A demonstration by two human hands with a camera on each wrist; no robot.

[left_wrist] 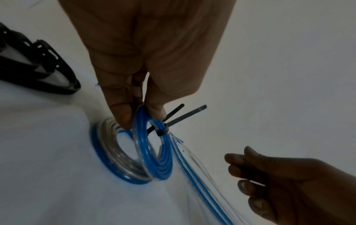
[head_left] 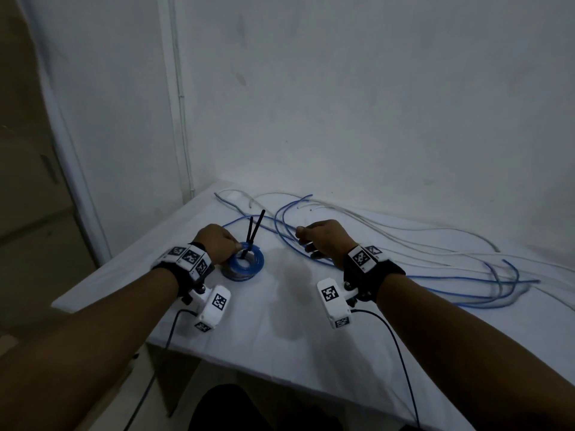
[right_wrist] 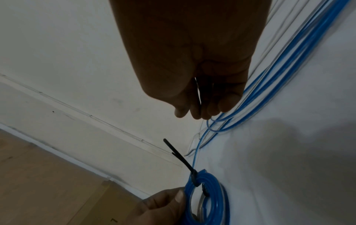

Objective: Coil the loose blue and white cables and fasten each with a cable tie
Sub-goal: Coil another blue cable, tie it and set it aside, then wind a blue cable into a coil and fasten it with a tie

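Note:
A tight blue cable coil (head_left: 246, 263) stands on the white-covered table (head_left: 280, 331), bound by a black cable tie (head_left: 255, 228) whose two tails stick up. My left hand (head_left: 235, 245) pinches the coil's top rim between thumb and fingers. In the left wrist view, that hand (left_wrist: 140, 117) holds the upright coil (left_wrist: 163, 161) with the tie (left_wrist: 163, 131) locked around it. A second coil (left_wrist: 108, 159), blue with pale turns, lies flat beneath. My right hand (head_left: 306, 241) hovers to the right with loosely curled fingers, holding nothing; its fingertips (right_wrist: 198, 112) hang above the loose blue cables (right_wrist: 269, 85).
Loose blue cables (head_left: 435, 278) and white cables (head_left: 404, 231) sprawl across the table's back and right side. The wall corner (head_left: 186, 169) stands directly behind. The table's left edge (head_left: 124, 259) drops off beside my left wrist.

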